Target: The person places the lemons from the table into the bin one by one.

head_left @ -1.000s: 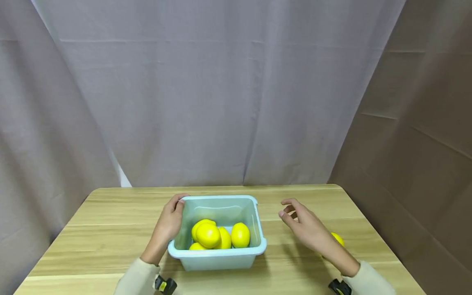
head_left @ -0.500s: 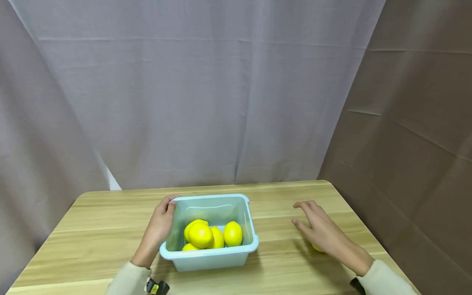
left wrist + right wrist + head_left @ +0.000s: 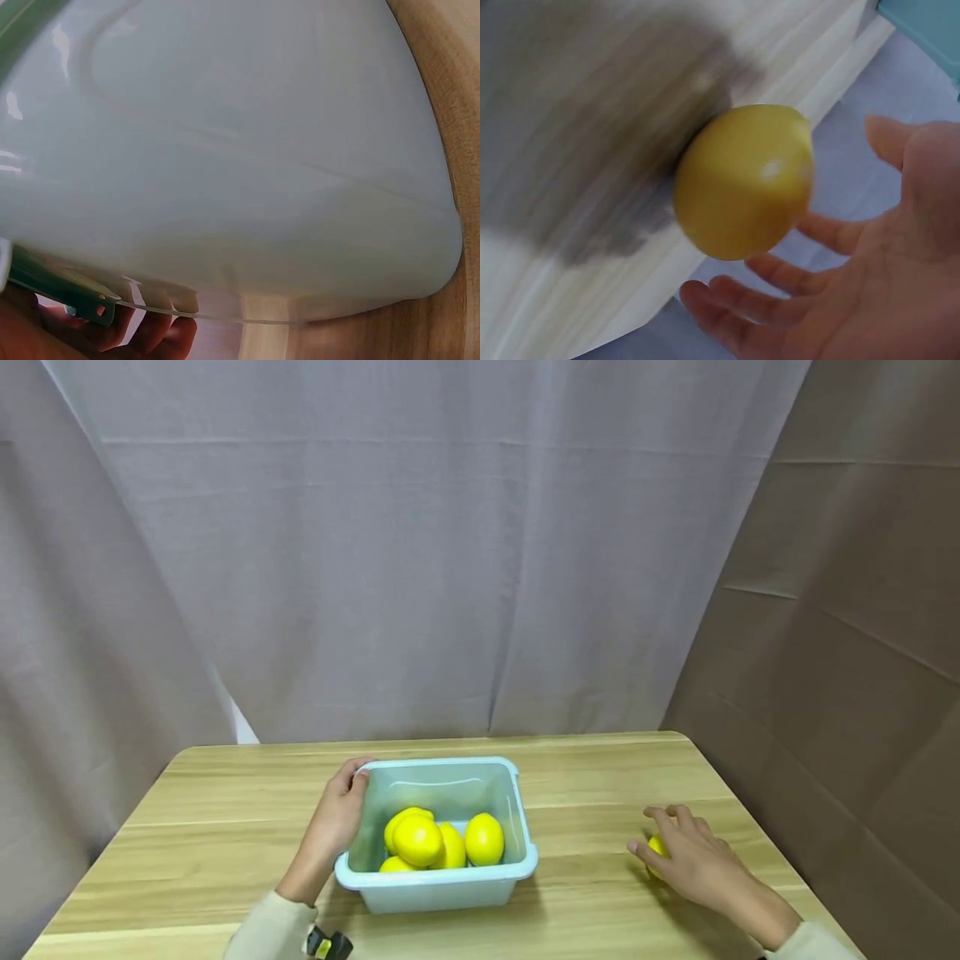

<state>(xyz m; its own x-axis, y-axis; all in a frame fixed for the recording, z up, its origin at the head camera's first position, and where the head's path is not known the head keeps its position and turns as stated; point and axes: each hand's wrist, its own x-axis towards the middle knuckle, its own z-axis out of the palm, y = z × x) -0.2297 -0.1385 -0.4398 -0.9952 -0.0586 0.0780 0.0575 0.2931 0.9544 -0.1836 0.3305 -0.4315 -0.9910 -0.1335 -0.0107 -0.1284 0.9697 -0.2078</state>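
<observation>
A light blue plastic bin [image 3: 442, 893] stands on the table with several lemons [image 3: 417, 841] inside it. My left hand [image 3: 336, 818] grips the bin's left rim, thumb on top; in the left wrist view its fingers [image 3: 154, 337] curl under the rim beside the outer wall [image 3: 247, 150]. On the right, a single lemon [image 3: 742, 184] lies on the table. Over it, my right hand [image 3: 697, 856] reaches with fingers spread, partly covering the lemon in the head view. In the right wrist view, the thumb stands apart from that lemon and the fingers lie behind it.
The wooden table [image 3: 225, 843] extends to both sides of the bin. Grey curtains [image 3: 360, 593] hang behind its far edge, and a brown curtain [image 3: 847, 635] borders it on the right.
My right hand has moved right and down, away from the bin, to the single lemon. The left hand keeps its grip on the bin, which stays in place while the head view shifts slightly.
</observation>
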